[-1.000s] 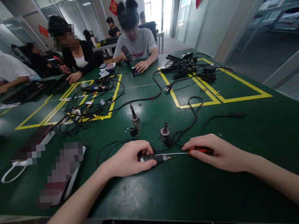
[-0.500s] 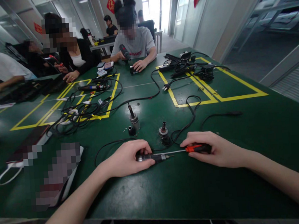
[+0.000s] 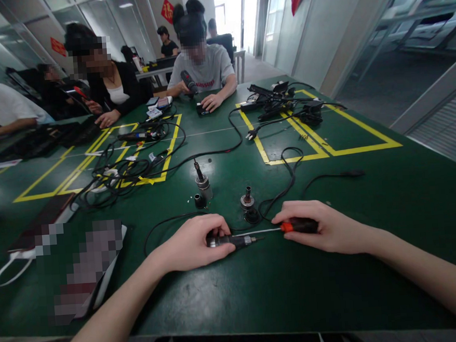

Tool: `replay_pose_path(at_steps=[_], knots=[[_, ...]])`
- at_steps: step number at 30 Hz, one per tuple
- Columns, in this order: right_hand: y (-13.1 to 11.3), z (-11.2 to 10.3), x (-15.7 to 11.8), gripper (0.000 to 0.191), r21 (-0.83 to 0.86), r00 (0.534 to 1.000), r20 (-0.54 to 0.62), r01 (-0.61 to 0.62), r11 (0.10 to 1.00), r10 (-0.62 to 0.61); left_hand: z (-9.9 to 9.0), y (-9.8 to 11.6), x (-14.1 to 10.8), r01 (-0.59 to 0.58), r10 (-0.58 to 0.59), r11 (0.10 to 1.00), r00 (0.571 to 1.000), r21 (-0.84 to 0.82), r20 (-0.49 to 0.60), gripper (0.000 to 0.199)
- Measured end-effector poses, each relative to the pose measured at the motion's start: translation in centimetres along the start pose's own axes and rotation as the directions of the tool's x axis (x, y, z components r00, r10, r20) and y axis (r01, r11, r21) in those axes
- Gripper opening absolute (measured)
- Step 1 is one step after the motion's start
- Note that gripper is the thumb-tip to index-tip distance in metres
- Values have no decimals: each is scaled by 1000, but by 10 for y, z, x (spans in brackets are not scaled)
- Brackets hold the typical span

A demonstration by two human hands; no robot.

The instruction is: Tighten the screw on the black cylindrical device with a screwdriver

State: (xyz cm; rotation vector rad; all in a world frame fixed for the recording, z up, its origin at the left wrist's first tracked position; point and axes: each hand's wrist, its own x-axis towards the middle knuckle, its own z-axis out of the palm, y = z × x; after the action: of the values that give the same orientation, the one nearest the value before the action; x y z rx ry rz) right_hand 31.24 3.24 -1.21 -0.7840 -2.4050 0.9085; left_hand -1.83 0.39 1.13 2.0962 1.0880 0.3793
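My left hand (image 3: pixel 197 242) is closed around a slim black and silver cylindrical tool (image 3: pixel 239 241), which lies low over the table with its thin metal tip pointing right. In my right hand (image 3: pixel 328 227) is a screwdriver (image 3: pixel 302 226) with a red and black handle. Its shaft runs left to the cylinder, and the screwdriver's tip is hidden by my left fingers. Beyond my hands stand a metal cylinder with a spindle (image 3: pixel 202 181), a small black collar (image 3: pixel 199 200), and a round metal part with a stem (image 3: pixel 247 200). A black ring-shaped piece (image 3: pixel 252 215) lies beside that last part.
Tangled black cables (image 3: pixel 113 171) lie at left, near a phone (image 3: pixel 40 223) and a blurred flat object (image 3: pixel 96 263). More black cables and adapters (image 3: pixel 274 102) sit at the back right. Across the green table (image 3: pixel 357 287), a co-worker (image 3: pixel 209 68) handles a tool.
Both hands keep their holds, with the screwdriver and cylinder in nearly the same position. The whole view has shifted slightly.
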Motion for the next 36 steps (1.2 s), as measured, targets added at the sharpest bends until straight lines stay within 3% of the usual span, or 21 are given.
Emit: replay_pose_path(at_steps=[10,19,23,29,36], knots=[[0,3,-2,29,-31,999,31,-6,999,7,-1,0,0,-12,12,1000,1000,0,-3,13],[0,1,0,21,-28,997,27,76,997,-75,-1,0,0,-13,13,1000,1000,14,-1,13],[-2,1,0,18,-27,998,18,68,997,-68,0,0,0,-8,8,1000,1000,16,0,13],[0,3,0,30,-11,999,43,-2,1000,3,1,1,0,-19,18,999,1000,37,14,13],[2,1,-3,20,-13,999,15,39,999,-38,1,1,0,-22,22,1000,1000,22,20,14]])
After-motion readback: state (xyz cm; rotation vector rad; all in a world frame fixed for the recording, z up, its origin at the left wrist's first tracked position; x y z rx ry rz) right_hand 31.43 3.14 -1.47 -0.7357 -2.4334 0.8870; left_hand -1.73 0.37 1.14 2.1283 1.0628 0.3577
